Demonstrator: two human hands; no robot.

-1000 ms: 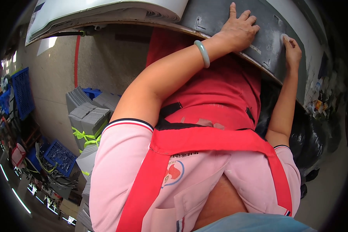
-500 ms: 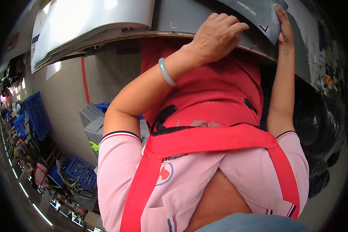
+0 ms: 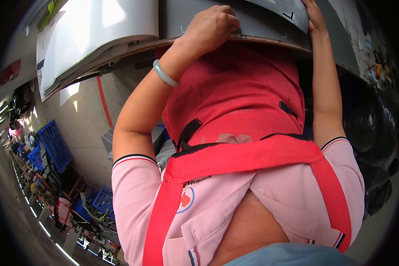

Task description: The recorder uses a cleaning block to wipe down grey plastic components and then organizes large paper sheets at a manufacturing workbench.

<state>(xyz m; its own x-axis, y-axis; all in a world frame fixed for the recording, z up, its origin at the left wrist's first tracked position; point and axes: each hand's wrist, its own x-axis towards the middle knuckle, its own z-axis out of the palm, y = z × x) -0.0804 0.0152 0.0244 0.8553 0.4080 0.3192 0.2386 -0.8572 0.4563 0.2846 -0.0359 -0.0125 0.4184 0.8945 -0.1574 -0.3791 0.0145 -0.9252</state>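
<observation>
At the front edge of a dark grey work surface rests my left hand, its fingers curled inward and closed. Whether anything is in them is hidden. A light green bangle circles that wrist. Farther right, my right hand holds the side edge of a grey flexible sheet, which has a black corner mark near its end. The sheet lies raised over the work surface, and its far part runs out of view. White corner marks show on the surface below.
A thick stack of large white sheets with curled edges lies at the left of the bench. Blue plastic crates stand on the floor at left. Black plastic-wrapped bundles are at the right, below the bench edge.
My left hand has moved left along the bench edge, away from the sheet's marked corner. My right hand still holds the sheet and sits higher in view. The whole view has shifted slightly.
</observation>
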